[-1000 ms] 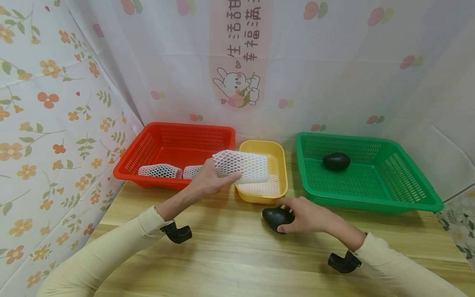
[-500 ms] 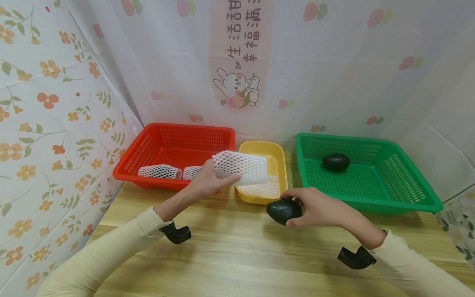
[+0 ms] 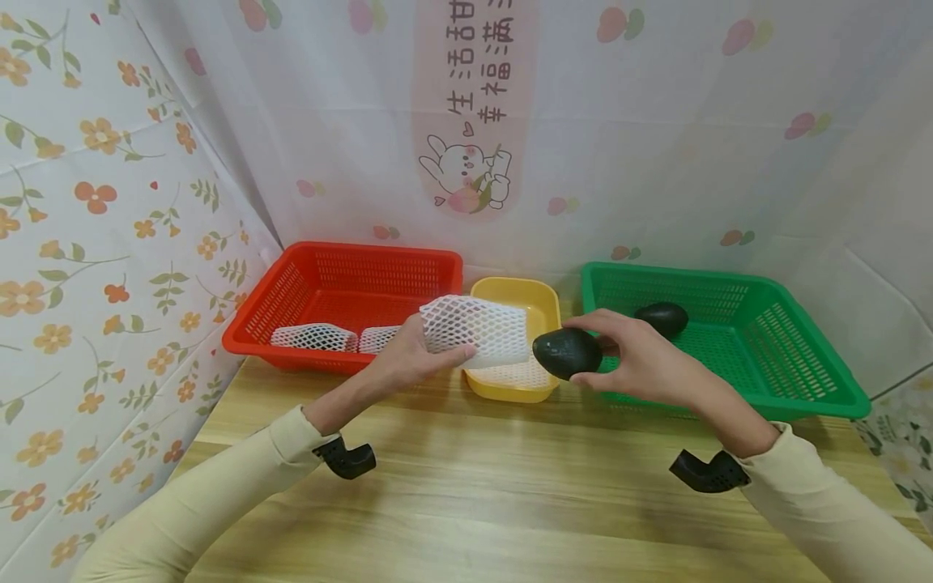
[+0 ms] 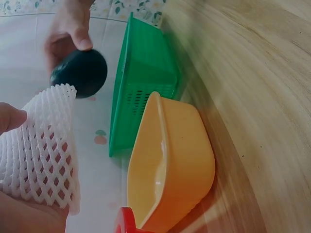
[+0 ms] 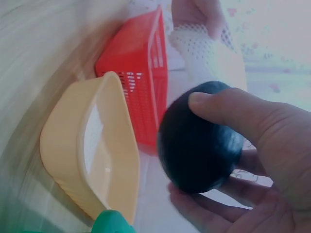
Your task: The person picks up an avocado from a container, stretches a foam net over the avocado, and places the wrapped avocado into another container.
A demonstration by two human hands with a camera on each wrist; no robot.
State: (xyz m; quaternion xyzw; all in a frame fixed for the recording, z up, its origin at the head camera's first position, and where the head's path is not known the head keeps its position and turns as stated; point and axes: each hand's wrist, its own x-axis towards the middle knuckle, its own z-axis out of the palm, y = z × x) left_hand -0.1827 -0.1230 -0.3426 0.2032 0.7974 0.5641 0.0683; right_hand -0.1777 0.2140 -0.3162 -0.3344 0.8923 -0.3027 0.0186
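Note:
My left hand (image 3: pixel 412 353) holds a white foam net sleeve (image 3: pixel 481 330) above the yellow bin, its open end turned to the right. In the left wrist view the thumb presses on the mesh of the net sleeve (image 4: pixel 41 150). My right hand (image 3: pixel 641 356) grips a dark avocado (image 3: pixel 568 353) between thumb and fingers, raised off the table. The narrow end of the avocado points at the sleeve's mouth, a small gap apart in the head view. From the right wrist, the avocado (image 5: pixel 201 138) shows with the thumb over its top and fingers beneath.
The red basket (image 3: pixel 386 257) at left has netted items (image 3: pixel 315 336) lying along its front. A yellow bin (image 3: pixel 513 394) in the middle contains another white net sleeve (image 3: pixel 510 374). At right, the green basket (image 3: pixel 773 405) holds one avocado (image 3: pixel 666 318). A patterned curtain hangs behind.
My right hand has lifted the avocado from the table, up and slightly right, to the level of the net sleeve. The left hand with the sleeve has stayed nearly still.

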